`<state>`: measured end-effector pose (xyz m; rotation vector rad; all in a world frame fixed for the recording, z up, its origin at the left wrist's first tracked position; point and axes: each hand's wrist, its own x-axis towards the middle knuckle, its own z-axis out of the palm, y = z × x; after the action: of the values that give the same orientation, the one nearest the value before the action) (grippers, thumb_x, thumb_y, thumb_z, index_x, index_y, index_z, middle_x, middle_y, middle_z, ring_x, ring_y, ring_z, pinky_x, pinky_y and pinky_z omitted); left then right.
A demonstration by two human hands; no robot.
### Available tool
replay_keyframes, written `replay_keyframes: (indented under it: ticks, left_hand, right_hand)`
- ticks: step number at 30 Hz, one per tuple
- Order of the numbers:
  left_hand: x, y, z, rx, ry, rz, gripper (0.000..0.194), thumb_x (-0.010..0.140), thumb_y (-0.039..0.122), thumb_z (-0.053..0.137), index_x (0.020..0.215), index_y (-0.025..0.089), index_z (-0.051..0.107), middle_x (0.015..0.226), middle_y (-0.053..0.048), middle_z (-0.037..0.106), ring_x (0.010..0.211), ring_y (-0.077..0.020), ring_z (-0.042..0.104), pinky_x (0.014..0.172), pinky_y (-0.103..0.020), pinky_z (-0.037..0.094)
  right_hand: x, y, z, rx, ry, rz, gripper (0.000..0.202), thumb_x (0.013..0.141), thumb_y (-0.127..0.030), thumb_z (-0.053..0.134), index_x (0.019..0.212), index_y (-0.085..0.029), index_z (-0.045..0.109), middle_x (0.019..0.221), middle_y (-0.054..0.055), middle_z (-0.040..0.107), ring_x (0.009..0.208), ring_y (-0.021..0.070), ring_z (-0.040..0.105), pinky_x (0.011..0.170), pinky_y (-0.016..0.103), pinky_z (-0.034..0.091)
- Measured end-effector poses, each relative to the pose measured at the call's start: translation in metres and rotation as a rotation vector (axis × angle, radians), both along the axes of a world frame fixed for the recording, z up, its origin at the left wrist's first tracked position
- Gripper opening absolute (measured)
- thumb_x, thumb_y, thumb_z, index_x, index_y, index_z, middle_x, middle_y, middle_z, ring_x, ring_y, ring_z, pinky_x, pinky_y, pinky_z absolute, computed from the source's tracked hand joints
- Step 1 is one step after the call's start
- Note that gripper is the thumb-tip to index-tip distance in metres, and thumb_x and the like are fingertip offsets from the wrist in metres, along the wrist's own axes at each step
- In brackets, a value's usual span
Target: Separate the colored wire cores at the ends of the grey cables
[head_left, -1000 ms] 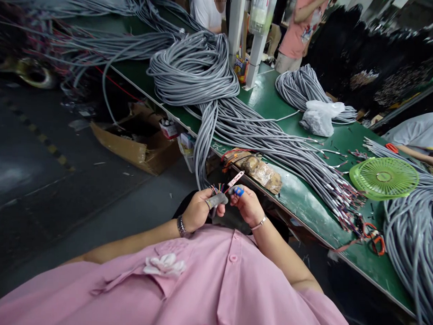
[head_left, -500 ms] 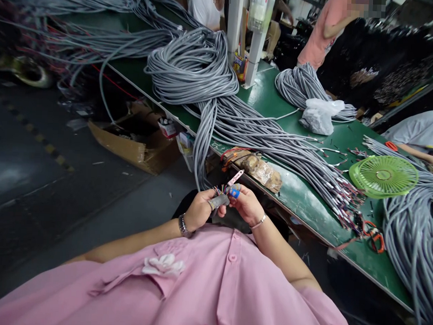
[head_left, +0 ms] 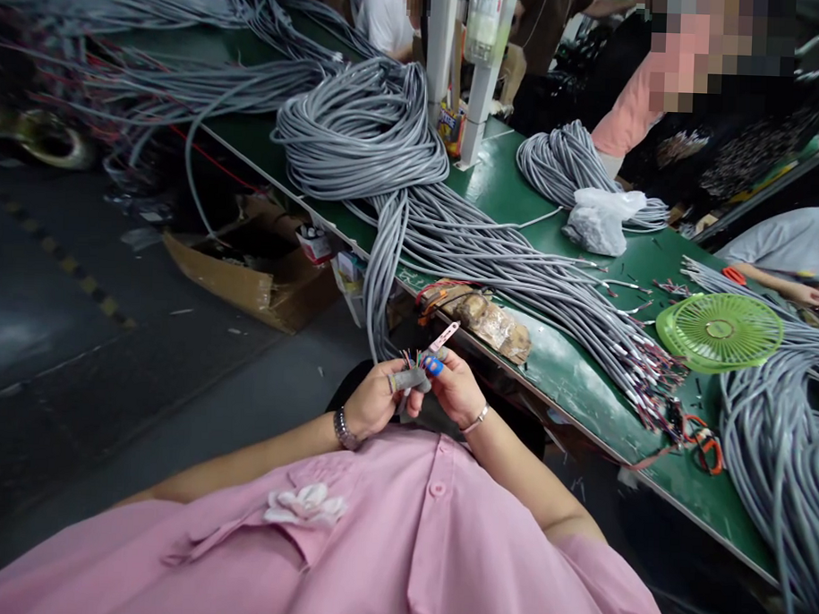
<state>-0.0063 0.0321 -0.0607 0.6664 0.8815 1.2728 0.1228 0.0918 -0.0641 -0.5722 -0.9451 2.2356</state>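
Note:
Close in front of my shirt, my left hand (head_left: 378, 400) is closed around the end of a grey cable, from which thin coloured wires (head_left: 414, 357) fan out at the top. A grey covering wraps one of its fingers. My right hand (head_left: 458, 391) meets it at the wires, fingers pinched, with blue tape on one finger. From this hand a small pale pink tool (head_left: 444, 336) sticks up, its lower end hidden by the fingers. Behind both hands, grey cables (head_left: 381, 293) hang over the table edge.
The green table (head_left: 574, 384) carries a large cable coil (head_left: 362, 131), a taped brown bundle (head_left: 493, 323), a green fan (head_left: 719, 330), orange-handled scissors (head_left: 706, 447) and a plastic bag (head_left: 601, 221). A cardboard box (head_left: 249, 275) lies on the floor. Other people are across the table.
My right hand has moved slightly left and closer to my left hand, and the pink tool has shifted with it. Across the table, the person in pink has moved right.

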Motion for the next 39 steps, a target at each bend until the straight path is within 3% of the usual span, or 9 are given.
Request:
replay_keyframes:
  ticks: [5,10,13,18,25,30,33,39]
  left_hand:
    - [-0.003,-0.002,0.0,0.016,0.085,0.087,0.017,0.079,0.03,0.063,0.075,0.013,0.064,0.051,0.0,0.061,0.041,-0.0115,0.052,0.042,-0.023,0.041]
    - [-0.003,-0.002,0.006,0.048,0.196,0.135,0.018,0.081,0.031,0.062,0.077,0.013,0.065,0.054,-0.001,0.062,0.044,-0.012,0.055,0.044,-0.024,0.043]
    - [0.0,0.001,0.009,0.051,0.255,0.133,0.019,0.081,0.032,0.062,0.077,0.013,0.065,0.054,-0.001,0.063,0.045,-0.0123,0.056,0.044,-0.023,0.041]
    - [0.004,0.009,0.012,0.049,0.214,0.127,0.018,0.081,0.032,0.062,0.077,0.014,0.065,0.054,0.0,0.062,0.044,-0.0121,0.055,0.044,-0.023,0.04]
    - [0.006,0.012,0.013,0.035,0.177,0.129,0.019,0.08,0.032,0.063,0.076,0.013,0.064,0.053,0.0,0.061,0.044,-0.0121,0.055,0.045,-0.024,0.042]
    - [0.005,0.013,0.014,0.031,0.138,0.116,0.019,0.08,0.032,0.062,0.076,0.013,0.064,0.052,0.0,0.061,0.042,-0.0114,0.053,0.043,-0.023,0.04]
    - [0.005,0.013,0.013,0.018,0.142,0.11,0.02,0.079,0.033,0.062,0.076,0.013,0.064,0.052,0.0,0.06,0.042,-0.0117,0.053,0.043,-0.024,0.041]
    - [0.006,0.014,0.009,0.01,0.132,0.09,0.019,0.079,0.033,0.062,0.076,0.014,0.063,0.051,0.0,0.06,0.041,-0.0115,0.052,0.043,-0.024,0.041]
  right_hand:
    - [0.005,0.006,-0.004,-0.022,-0.038,-0.161,0.023,0.074,-0.031,0.074,0.08,-0.016,0.058,0.067,-0.003,0.055,0.053,0.007,0.047,0.053,0.021,0.042]
    - [0.012,0.022,-0.002,-0.132,-0.071,-0.217,0.039,0.083,-0.055,0.058,0.086,-0.016,0.063,0.076,0.001,0.059,0.055,0.0081,0.047,0.053,0.022,0.044]
    - [0.01,0.031,0.005,-0.111,-0.119,-0.207,0.049,0.082,-0.062,0.053,0.09,-0.015,0.065,0.077,0.002,0.06,0.056,0.008,0.048,0.053,0.022,0.044]
    - [0.003,0.035,0.013,-0.08,-0.149,-0.2,0.045,0.076,-0.057,0.065,0.094,-0.016,0.064,0.073,-0.001,0.058,0.054,0.0067,0.046,0.052,0.02,0.045]
    - [0.001,0.035,0.018,-0.098,-0.309,-0.318,0.043,0.067,-0.056,0.073,0.077,-0.017,0.057,0.063,-0.004,0.055,0.049,0.0062,0.046,0.047,0.019,0.043]
    - [0.003,0.035,0.017,-0.206,-0.077,-0.202,0.033,0.077,-0.047,0.069,0.088,-0.017,0.064,0.078,0.001,0.066,0.065,0.0103,0.058,0.061,0.022,0.05]
    - [0.003,0.036,0.013,-0.257,-0.038,-0.205,0.025,0.082,-0.041,0.066,0.093,-0.018,0.065,0.087,0.002,0.069,0.071,0.0112,0.061,0.064,0.023,0.05]
    - [0.0,0.036,0.009,-0.254,-0.011,-0.236,0.025,0.082,-0.039,0.067,0.092,-0.017,0.066,0.083,0.002,0.069,0.072,0.011,0.061,0.066,0.022,0.049]
